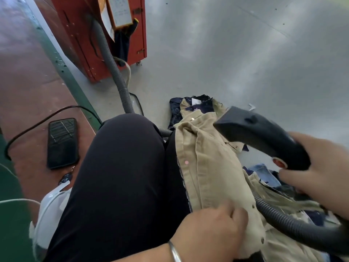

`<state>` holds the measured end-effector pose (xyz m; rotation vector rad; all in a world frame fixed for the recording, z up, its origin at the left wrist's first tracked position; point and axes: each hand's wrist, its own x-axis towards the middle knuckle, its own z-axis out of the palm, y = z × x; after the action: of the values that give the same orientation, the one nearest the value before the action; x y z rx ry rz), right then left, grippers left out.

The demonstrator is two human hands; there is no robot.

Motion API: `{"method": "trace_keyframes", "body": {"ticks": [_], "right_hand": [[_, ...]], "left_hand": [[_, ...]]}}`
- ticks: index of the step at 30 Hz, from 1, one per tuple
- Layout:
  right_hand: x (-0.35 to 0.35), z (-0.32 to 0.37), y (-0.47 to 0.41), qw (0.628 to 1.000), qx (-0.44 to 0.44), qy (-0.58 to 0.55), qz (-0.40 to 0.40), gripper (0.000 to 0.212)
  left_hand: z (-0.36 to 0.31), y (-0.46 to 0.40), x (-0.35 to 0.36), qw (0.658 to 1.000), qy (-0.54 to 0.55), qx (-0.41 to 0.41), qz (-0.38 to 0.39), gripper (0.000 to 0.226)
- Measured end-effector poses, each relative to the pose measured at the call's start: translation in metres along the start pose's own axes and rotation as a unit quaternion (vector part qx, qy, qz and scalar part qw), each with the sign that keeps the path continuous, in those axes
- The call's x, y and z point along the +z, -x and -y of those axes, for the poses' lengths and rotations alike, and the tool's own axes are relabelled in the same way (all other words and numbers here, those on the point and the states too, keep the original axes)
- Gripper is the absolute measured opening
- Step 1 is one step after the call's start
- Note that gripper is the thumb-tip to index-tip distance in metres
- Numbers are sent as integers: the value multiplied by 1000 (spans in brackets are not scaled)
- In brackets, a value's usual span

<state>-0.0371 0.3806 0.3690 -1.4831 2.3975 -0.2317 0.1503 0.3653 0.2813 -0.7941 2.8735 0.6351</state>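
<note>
A beige buttoned shirt (207,167) lies draped over my right thigh, beside my raised left knee in black trousers (120,167). My left hand (213,229) rests on the shirt's near end, fingers curled into the cloth. My right hand (319,167) grips the handle of a black steamer head (258,133), held just above the shirt with its nozzle pointing left. A grey ribbed hose (294,225) runs from the handle across the shirt toward the lower right.
A red machine cabinet (90,44) stands at the back left, with a grey ribbed hose (115,72) leading down from it. A black phone (62,142) and a black cable (37,123) lie on the reddish ledge at left. Dark blue and denim garments (264,173) lie on the grey floor.
</note>
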Motion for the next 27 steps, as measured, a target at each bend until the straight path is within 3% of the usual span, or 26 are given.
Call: {"method": "trace_keyframes", "body": {"ticks": [2, 5, 6, 15, 18, 21, 25, 27], "right_hand": [[9, -7, 18, 999, 3, 28, 41, 36], [23, -3, 24, 994, 2, 81, 75, 33], [26, 1, 21, 993, -2, 91, 76, 35], [42, 65, -74, 994, -89, 34, 51, 15], [40, 69, -99, 998, -53, 7, 20, 15], [19, 47, -92, 999, -24, -47, -13, 17], [-7, 17, -40, 999, -5, -37, -12, 26], [-12, 10, -12, 1000, -12, 5, -7, 34]], "left_hand": [[-1, -1, 5, 999, -6, -35, -9, 23], [-4, -6, 6, 997, 38, -44, 50, 75], [-1, -9, 4, 997, 43, -50, 50, 82], [0, -19, 7, 979, 138, -41, 144, 72], [-2, -13, 6, 968, 169, -45, 180, 73], [2, -5, -1, 981, 135, -38, 135, 65], [-2, -2, -8, 997, 9, -72, 10, 17], [-6, -5, -17, 997, -46, -53, -40, 25]]}}
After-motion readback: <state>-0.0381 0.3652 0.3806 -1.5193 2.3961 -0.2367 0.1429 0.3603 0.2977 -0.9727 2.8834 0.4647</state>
